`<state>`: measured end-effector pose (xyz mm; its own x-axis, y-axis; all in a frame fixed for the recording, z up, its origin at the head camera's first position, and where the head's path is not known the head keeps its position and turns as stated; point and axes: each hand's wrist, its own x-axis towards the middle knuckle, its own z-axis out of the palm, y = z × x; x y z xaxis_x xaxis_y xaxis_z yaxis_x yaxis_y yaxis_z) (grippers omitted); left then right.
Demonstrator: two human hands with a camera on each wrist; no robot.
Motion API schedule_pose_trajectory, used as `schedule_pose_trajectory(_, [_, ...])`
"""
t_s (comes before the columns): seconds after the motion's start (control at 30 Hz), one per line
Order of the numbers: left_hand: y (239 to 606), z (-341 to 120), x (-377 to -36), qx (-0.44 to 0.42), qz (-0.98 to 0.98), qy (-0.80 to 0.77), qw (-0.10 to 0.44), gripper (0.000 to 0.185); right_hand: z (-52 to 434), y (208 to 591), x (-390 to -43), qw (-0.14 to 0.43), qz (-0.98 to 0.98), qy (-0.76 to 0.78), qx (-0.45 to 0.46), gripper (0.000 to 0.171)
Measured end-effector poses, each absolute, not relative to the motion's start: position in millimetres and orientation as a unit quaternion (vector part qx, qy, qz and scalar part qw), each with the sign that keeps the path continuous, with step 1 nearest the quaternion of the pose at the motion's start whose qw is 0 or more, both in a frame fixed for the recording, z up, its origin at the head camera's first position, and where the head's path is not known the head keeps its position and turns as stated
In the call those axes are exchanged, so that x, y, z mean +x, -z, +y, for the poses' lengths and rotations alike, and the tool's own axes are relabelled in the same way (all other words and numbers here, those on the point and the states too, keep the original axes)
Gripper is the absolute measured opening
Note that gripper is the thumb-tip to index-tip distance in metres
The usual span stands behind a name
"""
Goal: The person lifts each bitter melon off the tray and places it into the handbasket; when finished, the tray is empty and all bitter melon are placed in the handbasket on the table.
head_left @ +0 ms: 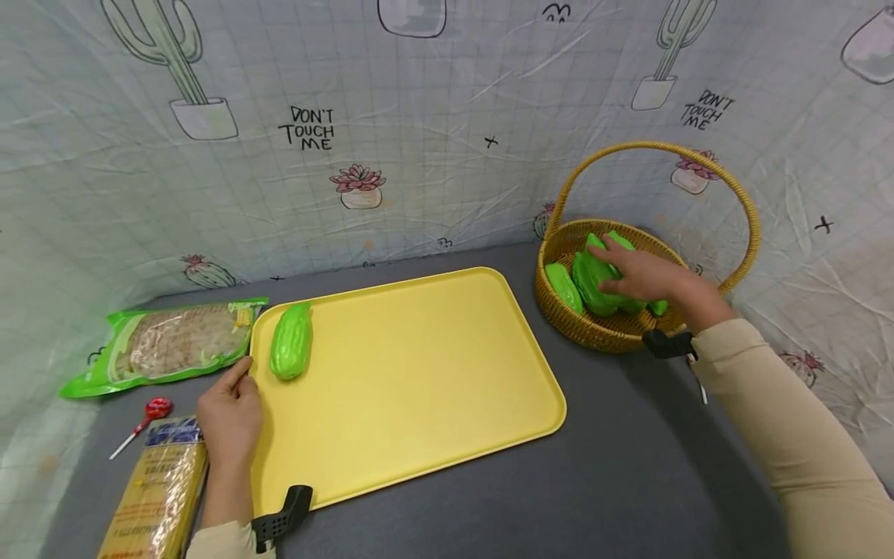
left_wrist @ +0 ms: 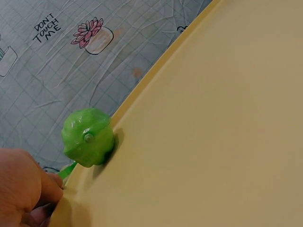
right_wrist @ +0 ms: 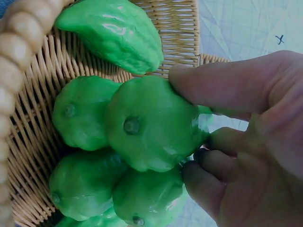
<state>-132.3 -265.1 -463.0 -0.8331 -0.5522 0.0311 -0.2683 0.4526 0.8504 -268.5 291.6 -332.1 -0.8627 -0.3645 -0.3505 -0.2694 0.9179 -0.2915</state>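
Note:
A yellow tray (head_left: pixel 419 373) lies on the grey table, with one green gourd (head_left: pixel 291 341) at its left end; the left wrist view shows that gourd (left_wrist: pixel 88 137) end-on by the tray's rim (left_wrist: pixel 156 71). My left hand (head_left: pixel 229 415) rests at the tray's left edge, fingers curled against the rim (left_wrist: pixel 33 189). A wicker basket (head_left: pixel 594 330) with a hoop handle stands at the right and holds several green gourds (head_left: pixel 563 286). My right hand (head_left: pixel 646 276) is inside it, thumb and fingers (right_wrist: pixel 222 85) curled round one gourd (right_wrist: pixel 149 123).
A green packet of food (head_left: pixel 171 341) lies left of the tray, with a red lollipop (head_left: pixel 155 409) and a yellow noodle packet (head_left: pixel 157 489) in front of it. A printed cloth backdrop (head_left: pixel 391 132) closes off the back and sides.

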Motion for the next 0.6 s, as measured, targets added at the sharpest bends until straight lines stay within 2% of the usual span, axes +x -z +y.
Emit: schedule_pose_trajectory(0.6, [464.6,-266.3,-132.3,0.246,-0.835,0.471,0.141,0.042,300.5,334.9,-263.3,0.152,0.962,0.149,-0.174,0.072])
